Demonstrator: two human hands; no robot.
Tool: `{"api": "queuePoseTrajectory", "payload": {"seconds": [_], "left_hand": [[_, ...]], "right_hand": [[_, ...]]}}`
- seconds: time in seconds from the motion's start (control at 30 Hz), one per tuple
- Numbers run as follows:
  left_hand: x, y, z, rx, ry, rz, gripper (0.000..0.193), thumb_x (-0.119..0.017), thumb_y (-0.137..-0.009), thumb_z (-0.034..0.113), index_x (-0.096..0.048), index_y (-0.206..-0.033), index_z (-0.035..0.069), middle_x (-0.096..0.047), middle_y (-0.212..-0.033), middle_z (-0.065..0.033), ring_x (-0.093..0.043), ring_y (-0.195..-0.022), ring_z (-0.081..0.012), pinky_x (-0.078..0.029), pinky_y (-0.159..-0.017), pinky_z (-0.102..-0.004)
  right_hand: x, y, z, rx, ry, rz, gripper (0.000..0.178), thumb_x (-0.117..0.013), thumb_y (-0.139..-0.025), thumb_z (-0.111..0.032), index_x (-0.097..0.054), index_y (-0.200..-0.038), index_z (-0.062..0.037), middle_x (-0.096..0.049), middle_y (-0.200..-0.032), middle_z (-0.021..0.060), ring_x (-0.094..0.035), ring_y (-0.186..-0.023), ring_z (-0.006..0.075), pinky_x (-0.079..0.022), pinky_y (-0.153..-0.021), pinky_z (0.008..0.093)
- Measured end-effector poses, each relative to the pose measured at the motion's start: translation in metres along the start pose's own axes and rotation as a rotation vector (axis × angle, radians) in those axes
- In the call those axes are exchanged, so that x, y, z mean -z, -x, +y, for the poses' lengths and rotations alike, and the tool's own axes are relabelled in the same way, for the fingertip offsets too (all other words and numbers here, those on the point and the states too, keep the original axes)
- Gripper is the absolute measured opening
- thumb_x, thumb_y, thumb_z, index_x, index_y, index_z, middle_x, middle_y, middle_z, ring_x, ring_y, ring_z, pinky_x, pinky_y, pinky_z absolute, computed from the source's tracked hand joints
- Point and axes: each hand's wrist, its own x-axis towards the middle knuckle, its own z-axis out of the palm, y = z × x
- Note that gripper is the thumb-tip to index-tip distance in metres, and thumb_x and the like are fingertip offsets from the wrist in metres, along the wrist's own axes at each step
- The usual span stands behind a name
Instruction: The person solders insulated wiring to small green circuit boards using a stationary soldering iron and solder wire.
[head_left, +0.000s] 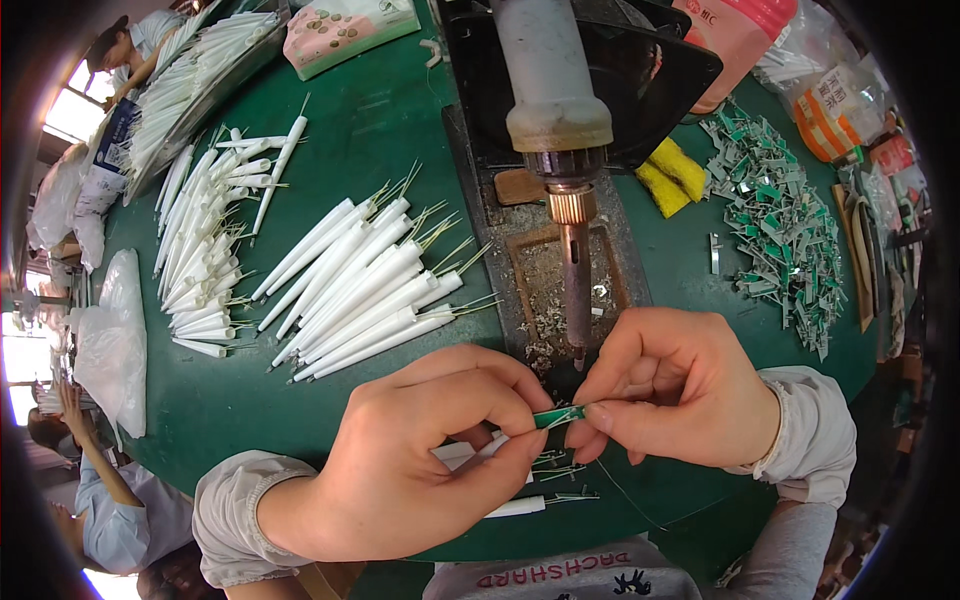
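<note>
Below the soldering iron's tip, my left hand [430,440] pinches a small green circuit board [553,417] between thumb and forefinger. My right hand [680,390] is closed at the board's other end, thumb and forefinger pinching thin pale wires there. A fine wire [632,494] trails down from beneath the right fingers. The soldering iron [576,290] is fixed tip down, just above and between both hands. Under my left hand lie white tapered tubes [517,507] with wire ends, partly hidden by it.
Two groups of white tubes [365,285] lie on the green table to the left. At the right are a heap of small green boards [775,215] and a yellow sponge [672,178]. A soot-dark tray [515,270] sits under the iron. Other people work at far left.
</note>
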Motion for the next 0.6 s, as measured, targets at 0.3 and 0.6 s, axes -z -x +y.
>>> {"api": "queuePoseTrajectory", "payload": {"seconds": [0.3, 0.6], "left_hand": [[-0.001, 0.0, 0.001, 0.094, 0.205, 0.013, 0.005, -0.062, -0.081, -0.011, -0.062, -0.083, -0.006, -0.06, -0.102, -0.0161, -0.062, -0.082, -0.0122, -0.053, -0.073, -0.0236], [-0.001, -0.007, -0.001, 0.099, 0.329, 0.112, 0.004, -0.063, -0.082, -0.009, -0.062, -0.082, -0.006, -0.06, -0.101, -0.0153, -0.06, -0.079, -0.0104, -0.048, -0.066, -0.02]], "right_hand": [[0.002, 0.0, -0.001, 0.048, 0.036, -0.012, 0.008, -0.057, -0.088, 0.005, -0.056, -0.095, 0.0018, -0.066, -0.09, 0.0074, -0.066, -0.085, 0.0127, -0.056, -0.075, 0.0245], [0.017, -0.008, -0.02, 0.006, 0.039, -0.027, 0.015, -0.059, -0.088, 0.003, -0.048, -0.099, 0.0013, -0.068, -0.09, 0.0152, -0.07, -0.078, 0.02, -0.05, -0.051, 0.0208]]}}
